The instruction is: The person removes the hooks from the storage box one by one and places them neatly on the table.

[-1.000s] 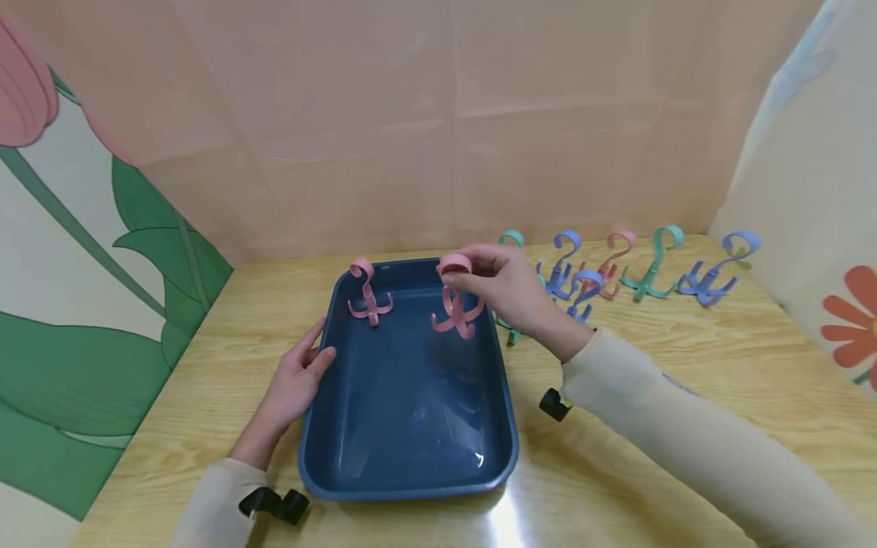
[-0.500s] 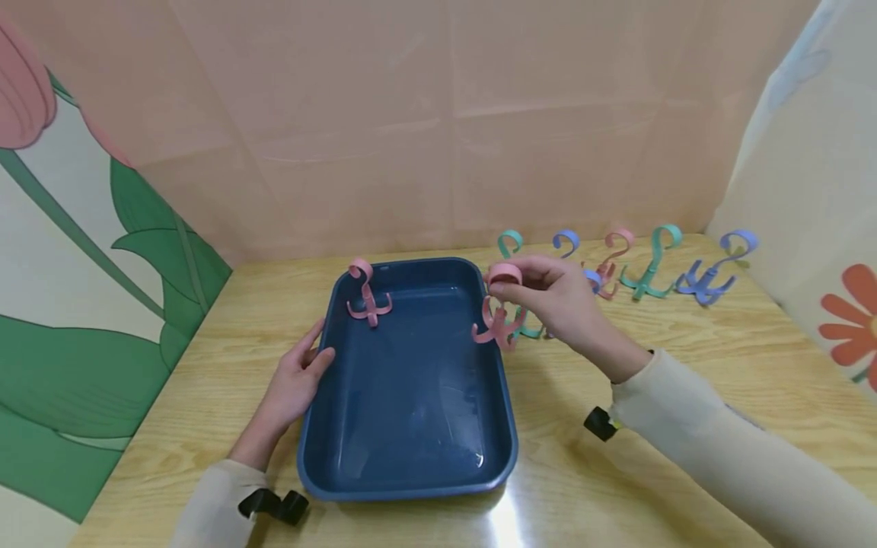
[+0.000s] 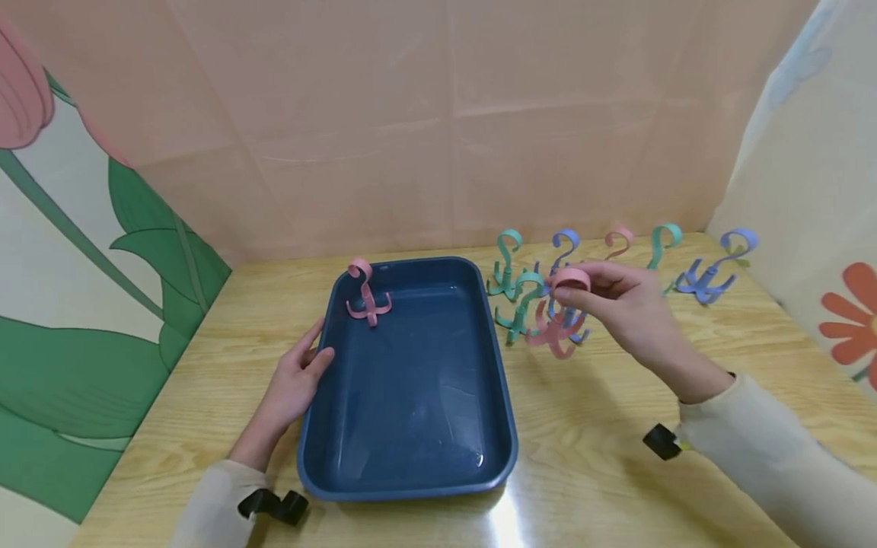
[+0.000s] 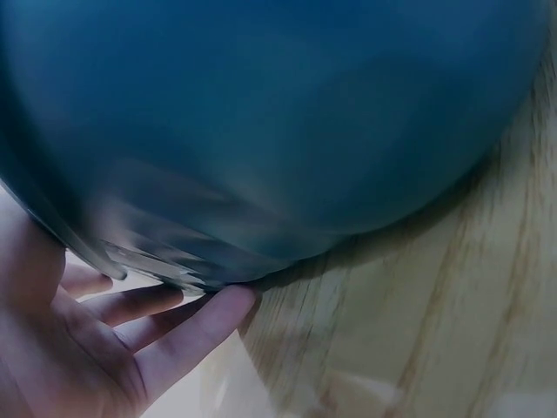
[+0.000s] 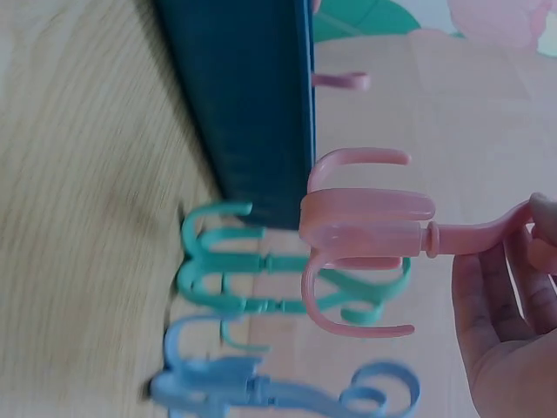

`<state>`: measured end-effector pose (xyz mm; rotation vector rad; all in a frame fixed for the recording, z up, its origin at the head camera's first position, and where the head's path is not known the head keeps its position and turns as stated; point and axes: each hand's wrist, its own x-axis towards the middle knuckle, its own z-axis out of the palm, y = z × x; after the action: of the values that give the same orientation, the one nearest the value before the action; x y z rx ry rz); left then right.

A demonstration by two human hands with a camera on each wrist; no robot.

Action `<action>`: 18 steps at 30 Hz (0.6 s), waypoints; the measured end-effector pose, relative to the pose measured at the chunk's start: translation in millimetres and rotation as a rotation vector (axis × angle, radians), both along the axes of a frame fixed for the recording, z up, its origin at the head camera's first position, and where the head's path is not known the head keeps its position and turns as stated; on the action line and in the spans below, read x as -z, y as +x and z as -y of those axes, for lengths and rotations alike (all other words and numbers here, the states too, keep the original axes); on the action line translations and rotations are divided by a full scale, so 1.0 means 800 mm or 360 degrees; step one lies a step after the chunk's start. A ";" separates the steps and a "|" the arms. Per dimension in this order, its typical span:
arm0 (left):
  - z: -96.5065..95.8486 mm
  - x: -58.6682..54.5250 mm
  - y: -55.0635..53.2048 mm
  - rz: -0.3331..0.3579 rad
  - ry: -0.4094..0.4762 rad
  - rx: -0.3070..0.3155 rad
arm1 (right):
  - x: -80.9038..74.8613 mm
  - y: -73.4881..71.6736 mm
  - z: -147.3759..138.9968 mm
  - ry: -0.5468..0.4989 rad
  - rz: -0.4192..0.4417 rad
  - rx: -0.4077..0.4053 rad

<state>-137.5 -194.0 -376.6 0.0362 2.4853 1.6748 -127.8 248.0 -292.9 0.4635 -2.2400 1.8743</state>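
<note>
My right hand [image 3: 630, 308] pinches the curled top of a pink four-pronged hanging hook [image 5: 365, 226] and holds it above the table, right of the blue tray [image 3: 508, 403]. Its prongs hang downward in front of the standing hooks. At the tray's left side my left hand [image 3: 296, 380] grips the rim: the thumb lies over it, and in the left wrist view the fingers [image 4: 196, 335] touch the outer wall. Another pink hook [image 3: 370, 301] stands upright in the tray's far left corner.
Right of the tray, green hooks [image 3: 508, 278], blue hooks [image 3: 706, 285] and a pink hook [image 3: 620, 237] stand on the wooden table [image 3: 582, 472]. My right hand partly hides some. A pinkish cloth backdrop [image 3: 438, 137] rises behind the table.
My right hand has carried the pink hook rightward, from over the tray to above the table in front of the other hooks. The left hand and the tray have stayed put.
</note>
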 end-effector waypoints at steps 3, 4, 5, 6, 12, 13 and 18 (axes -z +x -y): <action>0.001 0.000 0.000 -0.0002 0.0003 0.0000 | 0.003 0.003 -0.015 0.0024 -0.0007 0.0040; 0.001 0.000 0.000 -0.0003 0.0003 0.0001 | 0.004 0.003 -0.020 0.0008 -0.0012 0.0045; 0.001 0.000 0.000 -0.0003 0.0005 0.0002 | 0.005 0.003 -0.025 0.0008 -0.0022 0.0055; 0.001 0.000 0.000 -0.0003 0.0003 0.0001 | 0.006 0.003 -0.030 0.0015 -0.0031 0.0069; 0.000 0.000 0.001 -0.0002 -0.0003 -0.0005 | 0.014 0.003 -0.056 0.0026 0.0002 0.0150; 0.000 0.000 0.001 -0.0004 -0.0004 -0.0005 | 0.015 0.003 -0.061 0.0038 0.0009 0.0167; 0.001 0.001 0.000 -0.0013 -0.0004 -0.0007 | 0.024 -0.001 -0.080 0.0076 0.0028 0.0206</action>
<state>-137.4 -194.6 -377.6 0.0377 2.4948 1.6767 -128.6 311.9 -312.0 0.3019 -2.2715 1.7715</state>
